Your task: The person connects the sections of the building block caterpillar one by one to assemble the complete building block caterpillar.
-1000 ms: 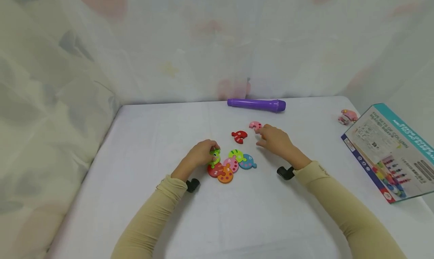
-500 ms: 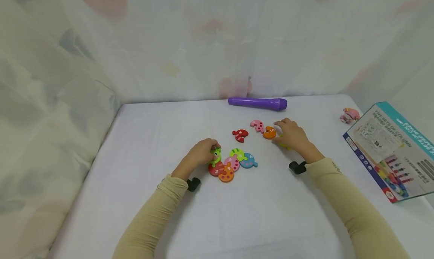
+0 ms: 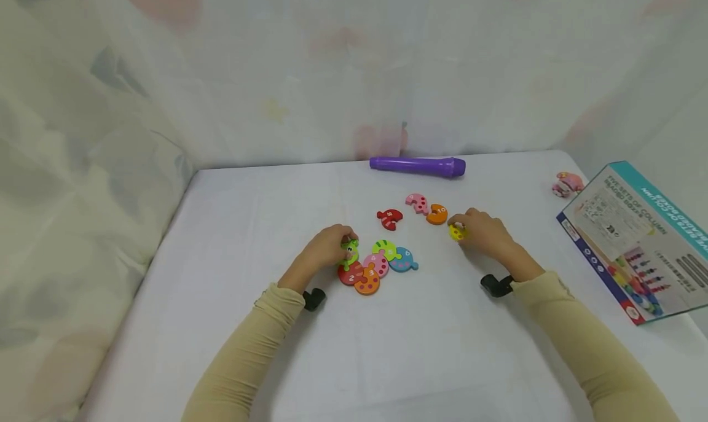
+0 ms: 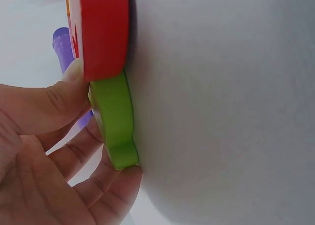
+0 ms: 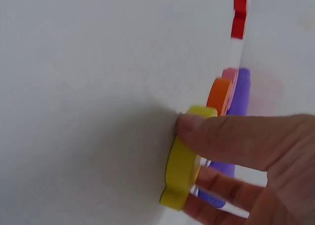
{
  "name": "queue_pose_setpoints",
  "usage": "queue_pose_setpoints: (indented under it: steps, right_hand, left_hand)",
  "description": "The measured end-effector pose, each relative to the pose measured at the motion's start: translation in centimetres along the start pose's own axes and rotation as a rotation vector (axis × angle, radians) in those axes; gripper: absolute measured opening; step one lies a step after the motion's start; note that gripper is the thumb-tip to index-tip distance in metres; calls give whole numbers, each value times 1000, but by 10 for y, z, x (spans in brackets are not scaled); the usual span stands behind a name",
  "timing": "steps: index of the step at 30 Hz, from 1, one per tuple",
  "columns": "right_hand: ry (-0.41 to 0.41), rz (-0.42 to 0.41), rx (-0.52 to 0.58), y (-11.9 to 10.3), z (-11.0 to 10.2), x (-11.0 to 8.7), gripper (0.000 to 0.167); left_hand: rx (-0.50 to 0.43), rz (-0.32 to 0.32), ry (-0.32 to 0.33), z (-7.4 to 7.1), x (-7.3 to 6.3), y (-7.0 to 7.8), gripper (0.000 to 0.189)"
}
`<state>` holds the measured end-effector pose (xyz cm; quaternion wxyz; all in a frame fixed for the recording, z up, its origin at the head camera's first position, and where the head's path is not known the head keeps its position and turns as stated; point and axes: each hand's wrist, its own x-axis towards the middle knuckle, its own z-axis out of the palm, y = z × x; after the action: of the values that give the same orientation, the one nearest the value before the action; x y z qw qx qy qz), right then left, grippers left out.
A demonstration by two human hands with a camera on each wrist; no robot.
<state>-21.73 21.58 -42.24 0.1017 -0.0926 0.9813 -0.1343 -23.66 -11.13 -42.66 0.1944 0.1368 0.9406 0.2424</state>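
Note:
My left hand (image 3: pixel 326 247) grips the green caterpillar-head puzzle piece (image 3: pixel 351 254), thumb on one side and fingers round its end in the left wrist view. Joined or touching in a curved row are the red piece 2 (image 3: pixel 350 274), orange piece 3 (image 3: pixel 367 284), pink piece 4 (image 3: pixel 377 265), green piece 5 (image 3: pixel 384 249) and blue piece 6 (image 3: pixel 404 260). Off to the right, my right hand (image 3: pixel 487 236) pinches a yellow puzzle piece (image 5: pixel 181 166) by its edge; its number is hidden. Whether that piece touches the table I cannot tell.
Loose beyond the row lie a red piece (image 3: pixel 390 219), a pink piece (image 3: pixel 417 203) and an orange piece 10 (image 3: pixel 437 214). Behind them is a purple toy microphone (image 3: pixel 417 166). A printed box (image 3: pixel 636 244) and a small pink figure (image 3: pixel 568 184) stand at the right.
My right hand has moved right from beside the pink piece, uncovering the orange piece 10, and has taken hold of the yellow piece. My left hand has kept its grip on the green head.

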Motion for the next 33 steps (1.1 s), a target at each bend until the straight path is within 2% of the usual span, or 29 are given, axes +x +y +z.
queue_pose_setpoints:
  steps: [3, 7, 9, 12, 15, 19, 25, 28, 33]
  right_hand:
    - [-10, -118, 28, -6, 6, -5, 35]
    - [-24, -220, 96, -14, 11, -12, 27]
    - [-4, -203, 86, -17, 12, -14, 34]
    - [50, -111, 14, -19, 12, -17, 55]
    - [66, -46, -27, -19, 12, -19, 61]
    - [37, -89, 41, -27, 16, -21, 53]
    - [5, -177, 114, -61, 22, -25, 55]
    - [1, -192, 103, -73, 25, -26, 55]
    - [14, -158, 17, -82, 26, -26, 56]
  left_hand:
    - [4, 3, 6, -1, -1, 0, 31]
    - [5, 6, 12, -2, -1, 0, 30]
    - [2, 6, 13, -2, -1, 0, 30]
    - [0, 7, 14, -2, -1, -1, 30]
    - [6, 11, 13, -1, 0, -3, 30]
    - [7, 9, 14, 0, 1, -4, 31]
    - [1, 11, 21, -1, 1, -3, 31]
    - [0, 16, 17, -1, 0, -3, 32]
    - [3, 21, 15, -1, -1, -1, 33]
